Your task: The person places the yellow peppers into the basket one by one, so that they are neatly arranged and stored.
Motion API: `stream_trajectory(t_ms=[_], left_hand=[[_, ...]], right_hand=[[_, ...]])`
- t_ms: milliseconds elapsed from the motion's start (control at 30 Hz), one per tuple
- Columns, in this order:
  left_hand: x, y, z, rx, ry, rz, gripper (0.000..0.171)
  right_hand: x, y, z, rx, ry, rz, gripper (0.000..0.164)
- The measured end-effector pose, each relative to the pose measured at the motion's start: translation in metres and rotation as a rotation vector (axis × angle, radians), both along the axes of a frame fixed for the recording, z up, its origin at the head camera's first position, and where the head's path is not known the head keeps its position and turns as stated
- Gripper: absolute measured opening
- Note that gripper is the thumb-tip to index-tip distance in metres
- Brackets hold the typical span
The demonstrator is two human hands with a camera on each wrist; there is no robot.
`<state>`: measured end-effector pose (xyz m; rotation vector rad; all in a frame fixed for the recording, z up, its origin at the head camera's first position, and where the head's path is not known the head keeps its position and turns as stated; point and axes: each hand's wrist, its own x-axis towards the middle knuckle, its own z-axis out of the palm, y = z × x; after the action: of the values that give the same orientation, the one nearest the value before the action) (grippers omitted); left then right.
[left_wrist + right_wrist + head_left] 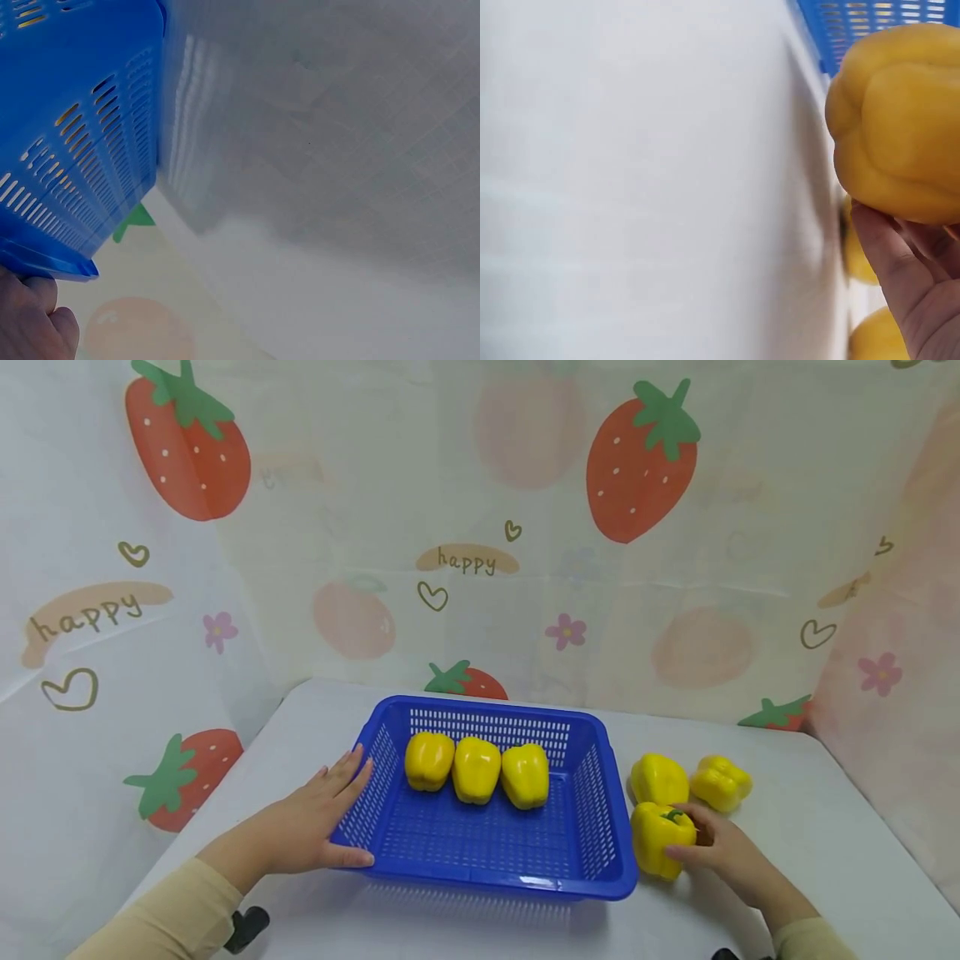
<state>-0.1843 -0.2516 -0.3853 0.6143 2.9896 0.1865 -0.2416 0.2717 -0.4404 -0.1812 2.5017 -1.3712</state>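
Note:
A blue plastic basket holds a row of three yellow bell peppers toward its far side. My left hand rests on the basket's left rim, with the fingers spread along it and the thumb near the front corner. In the left wrist view, some fingers show beside the rim. To the right of the basket, my right hand grips a yellow bell pepper from its right side. The same pepper fills much of the right wrist view, its lobed end toward the camera.
Two more yellow bell peppers, one nearer the basket and one farther right, lie on the white table behind the gripped one. Strawberry-printed cloth hangs behind and at both sides.

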Motion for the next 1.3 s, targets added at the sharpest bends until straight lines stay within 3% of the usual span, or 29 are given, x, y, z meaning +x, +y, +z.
stream_trajectory(t_ms=[300,733,933,1300], left_hand=[[0.001,0.001,0.002,0.000,-0.004,0.002,0.114],[0.001,0.002,0.003,-0.005,-0.004,-0.003,0.114],[0.001,0.003,0.004,-0.013,-0.006,-0.004,0.115],[-0.001,0.000,0.001,-0.030,0.026,-0.017,0.116]], right_hand=[[-0.002,-0.001,0.024,0.020,0.065,0.000,0.065],[-0.001,-0.020,0.066,0.102,0.341,-0.009,0.067],[-0.006,-0.041,0.079,0.067,0.346,-0.013,0.069],[-0.020,-0.087,0.094,-0.001,0.366,0.057,0.067]])
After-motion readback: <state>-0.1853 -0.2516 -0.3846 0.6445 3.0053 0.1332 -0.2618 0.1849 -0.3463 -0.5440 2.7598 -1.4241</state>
